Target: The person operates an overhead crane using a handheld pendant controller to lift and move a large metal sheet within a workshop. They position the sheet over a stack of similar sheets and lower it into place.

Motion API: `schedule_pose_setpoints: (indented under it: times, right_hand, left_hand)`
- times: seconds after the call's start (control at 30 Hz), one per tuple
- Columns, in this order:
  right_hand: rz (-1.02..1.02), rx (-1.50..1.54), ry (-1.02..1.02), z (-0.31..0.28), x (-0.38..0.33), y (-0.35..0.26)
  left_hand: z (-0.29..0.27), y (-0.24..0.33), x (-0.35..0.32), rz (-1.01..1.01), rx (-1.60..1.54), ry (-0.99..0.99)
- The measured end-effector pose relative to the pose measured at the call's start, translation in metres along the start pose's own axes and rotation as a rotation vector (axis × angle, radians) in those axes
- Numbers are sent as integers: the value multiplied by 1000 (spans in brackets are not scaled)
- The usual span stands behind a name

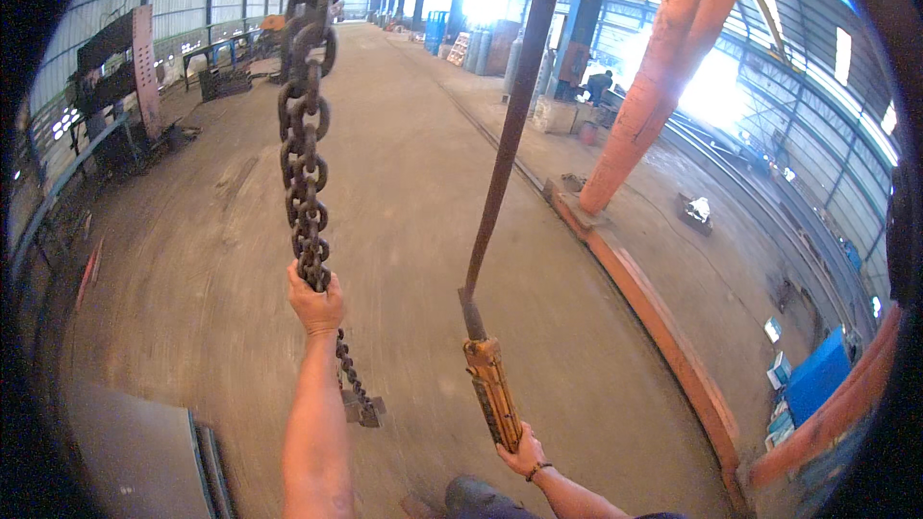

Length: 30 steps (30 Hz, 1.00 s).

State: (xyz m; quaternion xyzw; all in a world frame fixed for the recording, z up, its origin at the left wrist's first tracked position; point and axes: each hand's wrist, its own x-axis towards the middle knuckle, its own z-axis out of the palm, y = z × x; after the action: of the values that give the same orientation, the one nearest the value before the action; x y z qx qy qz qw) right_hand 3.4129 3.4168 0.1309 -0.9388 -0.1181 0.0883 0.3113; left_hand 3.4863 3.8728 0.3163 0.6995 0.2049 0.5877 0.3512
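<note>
A heavy dark steel chain (306,135) hangs from above, its links doubled side by side. My left hand (315,300) is wrapped round its lower part, arm stretched forward. Below that hand a thinner-looking length of chain (352,365) runs down to a metal block or clamp (365,411) near the floor; its exact kind I cannot tell. In my right hand (522,452) is the bottom end of a worn yellow hoist pendant control (492,389), fingers closed round it. The pendant hangs tilted from a long dark cable (514,125). Its buttons are not clearly visible.
Flat metal plates (135,452) lie at lower left. An orange beam (663,336) runs along the floor on the right, below slanted orange posts (644,86). A blue box (817,375) stands at far right. Farther back, a person (598,86) is bent over beside a column.
</note>
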Motion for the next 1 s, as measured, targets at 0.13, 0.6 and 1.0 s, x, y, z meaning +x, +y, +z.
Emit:
schedule_pose_setpoints:
  times: [0.13,0.6,1.0]
  right_hand:
    - [85,20,46,19,11,3]
    - [-148,-7,-161,68,109,-14]
    - [-275,-16,-380,76,156,10]
  left_hand:
    - [31,-17,29,-46,-25,-1]
    - [70,-82,48,-38,-91,83]
    - [138,-96,45,-68,19,-8]
